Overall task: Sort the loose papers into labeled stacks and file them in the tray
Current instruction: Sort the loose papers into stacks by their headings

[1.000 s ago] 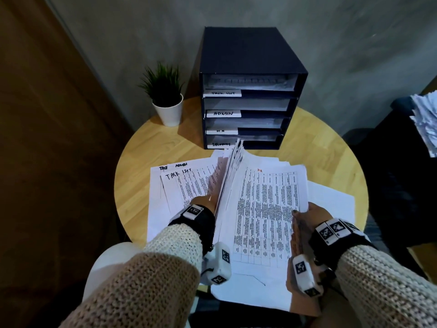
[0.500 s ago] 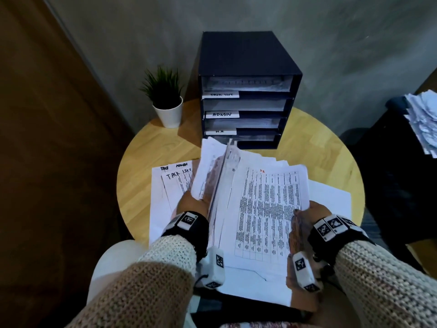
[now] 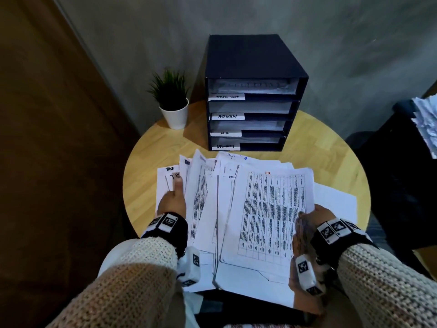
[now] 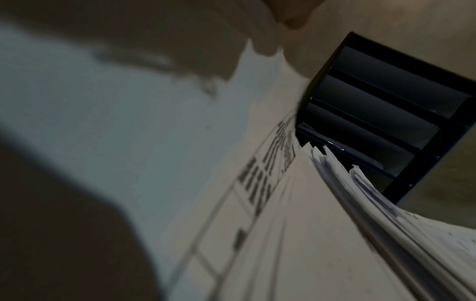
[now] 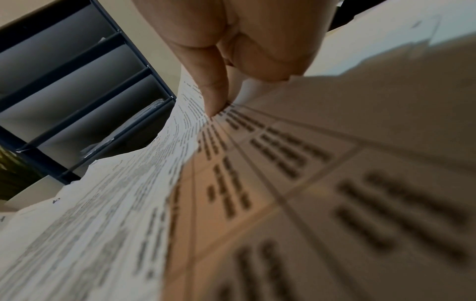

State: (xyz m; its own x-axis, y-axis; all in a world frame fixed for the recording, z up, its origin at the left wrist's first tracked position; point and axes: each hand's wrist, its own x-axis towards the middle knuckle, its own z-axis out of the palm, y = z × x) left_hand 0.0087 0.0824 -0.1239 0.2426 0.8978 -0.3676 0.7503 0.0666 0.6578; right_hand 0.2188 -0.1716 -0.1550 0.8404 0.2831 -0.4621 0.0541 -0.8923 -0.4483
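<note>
A thick pile of printed papers [image 3: 272,209] lies on the round table, its top sheet a table marked "HR". My right hand [image 3: 309,221] pinches the pile's right edge, thumb on top; the right wrist view shows that thumb [image 5: 216,95] pressing the printed sheet [image 5: 309,163]. My left hand [image 3: 173,200] lies at the pile's left side, one straight finger on the "Task list" sheets [image 3: 165,185]. Fanned sheets [image 3: 201,197] lean over its other fingers and hide them. The dark four-slot tray [image 3: 255,55] stands behind, labeled Task list, Admin, H.R and Security.
A small potted plant [image 3: 173,107] stands left of the tray on the wooden table [image 3: 331,147]. More loose white sheets [image 3: 335,200] lie under the pile at right. A heap of papers [image 3: 428,124] sits on dark furniture at far right. A brown wall is at the left.
The bundle that my left hand held up on edge has dropped and fanned out flat to the left. My left hand slid out onto the task list sheets. The right hand stayed put.
</note>
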